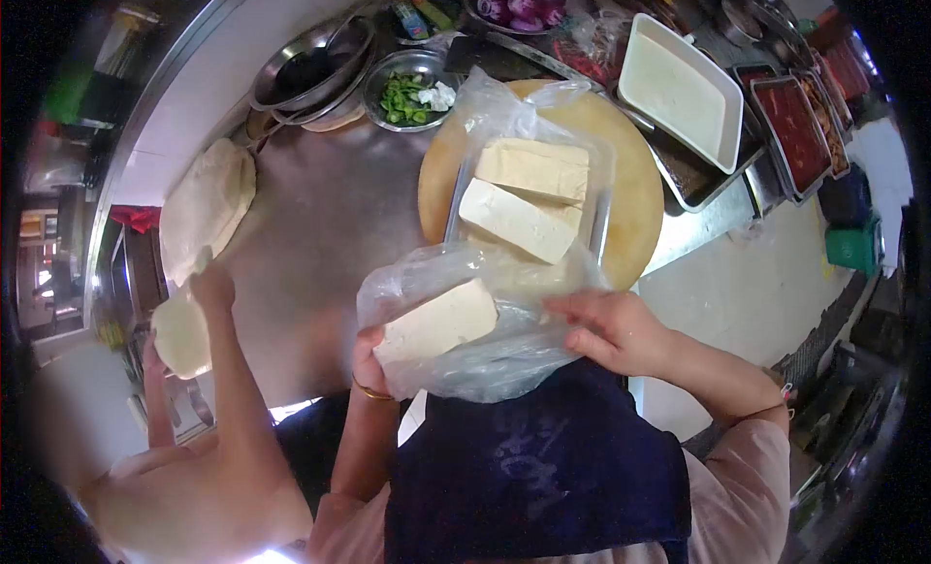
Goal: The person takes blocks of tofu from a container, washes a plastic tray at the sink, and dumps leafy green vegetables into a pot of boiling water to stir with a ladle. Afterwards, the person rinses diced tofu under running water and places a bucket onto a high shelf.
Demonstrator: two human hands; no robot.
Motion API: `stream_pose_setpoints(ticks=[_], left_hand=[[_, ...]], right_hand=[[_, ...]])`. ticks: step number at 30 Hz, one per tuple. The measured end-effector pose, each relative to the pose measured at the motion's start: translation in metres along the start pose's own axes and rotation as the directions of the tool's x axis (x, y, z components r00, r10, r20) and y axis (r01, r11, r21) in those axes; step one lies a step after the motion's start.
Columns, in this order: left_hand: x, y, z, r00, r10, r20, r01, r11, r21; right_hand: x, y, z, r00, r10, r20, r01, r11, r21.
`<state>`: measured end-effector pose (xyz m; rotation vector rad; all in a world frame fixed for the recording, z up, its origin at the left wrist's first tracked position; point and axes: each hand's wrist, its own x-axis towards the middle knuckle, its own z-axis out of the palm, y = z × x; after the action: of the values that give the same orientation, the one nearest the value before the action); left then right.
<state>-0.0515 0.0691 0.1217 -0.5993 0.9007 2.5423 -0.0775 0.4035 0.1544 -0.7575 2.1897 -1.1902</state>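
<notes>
My left hand [369,358] is wrapped round the end of a pale tofu block [438,322], with clear plastic under and around it. A gold bracelet circles that wrist. At the right side of the plastic bag [504,355], my right hand [611,329] has its fingers apart, close to the plastic. Two more whitish-yellow blocks, an upper one [533,168] and a lower one [517,220], lie in the bag in a metal tray [603,232]. Part of another piece shows beneath them. The tray rests on a round wooden board [635,186].
Metal bowls [320,64] and a bowl of chopped greens [402,96] stand behind. A white tray [679,94] and meat trays [790,128] are at right. At left, a co-worker's hands hold flat dough [182,333] near a larger dough sheet [208,205].
</notes>
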Motion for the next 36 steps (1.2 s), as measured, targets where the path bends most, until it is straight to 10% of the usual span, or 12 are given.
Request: stream_pose_setpoints(ticks=[3, 6, 11, 14, 18, 23, 28, 30, 31, 36], left_hand=[[-0.001, 0.005, 0.008, 0.996, -0.043, 0.077, 0.042, 0.999, 0.011], [-0.002, 0.006, 0.006, 0.993, -0.077, 0.093, 0.065, 0.99, 0.128], [-0.001, 0.019, 0.021, 0.96, -0.089, 0.265, -0.021, 0.922, 0.386], [-0.003, 0.006, 0.017, 0.996, -0.005, 0.091, -0.035, 0.898, 0.438], [0.001, -0.008, -0.005, 0.998, -0.064, -0.001, 0.064, 0.998, -0.013], [-0.006, -0.009, -0.031, 0.956, -0.258, -0.14, 0.221, 0.947, -0.233], [-0.03, 0.032, -0.094, 0.968, -0.005, 0.251, -0.129, 0.847, 0.515], [-0.04, 0.048, -0.081, 0.94, -0.03, 0.341, -0.129, 0.892, 0.434], [-0.05, 0.058, -0.027, 0.945, -0.057, 0.323, -0.023, 0.971, 0.236], [-0.043, 0.059, -0.028, 0.976, 0.218, -0.017, -0.116, 0.584, 0.803]], right_hand=[[0.028, -0.021, 0.005, 0.952, -0.054, -0.3, 0.115, 0.975, 0.192], [0.069, -0.017, 0.03, 0.997, 0.024, -0.074, 0.039, 0.667, 0.744], [0.083, 0.001, 0.04, 0.991, 0.051, 0.127, -0.137, 0.391, 0.91], [0.073, 0.004, 0.039, 0.976, 0.101, 0.194, -0.202, 0.075, 0.976], [0.066, 0.023, 0.046, 0.964, 0.204, 0.17, -0.142, -0.144, 0.979], [0.063, 0.02, 0.041, 0.924, 0.348, 0.157, -0.121, -0.124, 0.985], [0.068, 0.024, 0.031, 0.875, 0.46, 0.148, -0.132, -0.067, 0.989], [0.072, 0.03, 0.016, 0.864, 0.486, 0.131, -0.09, -0.107, 0.99], [0.074, 0.023, 0.005, 0.812, 0.565, 0.149, -0.121, -0.087, 0.989], [0.068, 0.012, -0.004, 0.813, 0.57, 0.118, -0.297, 0.231, 0.927]])
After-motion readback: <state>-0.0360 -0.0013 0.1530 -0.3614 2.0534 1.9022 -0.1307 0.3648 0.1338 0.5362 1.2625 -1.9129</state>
